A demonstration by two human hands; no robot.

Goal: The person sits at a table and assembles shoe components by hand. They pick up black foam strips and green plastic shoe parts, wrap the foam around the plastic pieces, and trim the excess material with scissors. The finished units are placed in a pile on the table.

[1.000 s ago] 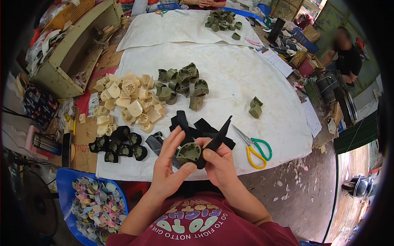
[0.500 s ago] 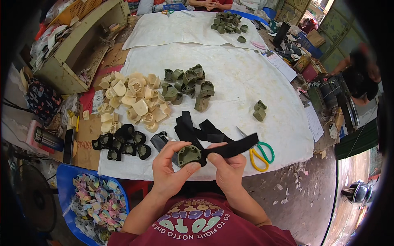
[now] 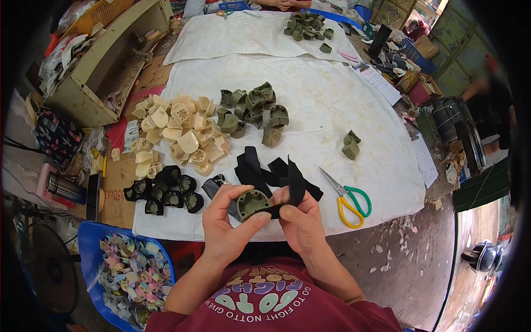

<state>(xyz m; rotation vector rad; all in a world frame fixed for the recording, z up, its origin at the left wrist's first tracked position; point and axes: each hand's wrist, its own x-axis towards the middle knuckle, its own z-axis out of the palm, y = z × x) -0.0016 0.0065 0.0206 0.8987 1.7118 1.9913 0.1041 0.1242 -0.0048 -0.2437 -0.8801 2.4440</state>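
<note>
My left hand (image 3: pixel 228 222) grips an olive-green shoe heel (image 3: pixel 252 205), its hollow, holed side facing up. The fingers of my right hand (image 3: pixel 303 226) pinch a black fabric strip (image 3: pixel 296 185), which runs along the heel's near right edge; its free end stands up above my fingers. More black strips (image 3: pixel 251 166) lie just beyond my hands. To their right are scissors (image 3: pixel 347 193) with one green and one yellow handle. Several black-covered heels (image 3: pixel 171 191) sit left of my left hand. Farther off are piles of cream heels (image 3: pixel 188 141) and bare green heels (image 3: pixel 255 108).
Two green heels (image 3: pixel 350 145) stand apart on the white cloth (image 3: pixel 315 105). A blue basin (image 3: pixel 88 260) of colourful scraps is at lower left. Clipboard papers (image 3: pixel 379 83) lie along the right edge. One person sits at the far end; another (image 3: pixel 495 110) is at right.
My right hand has turned the strip from pointing right to standing upward, drawing it along the heel's near edge. The heel has tilted slightly in my left hand.
</note>
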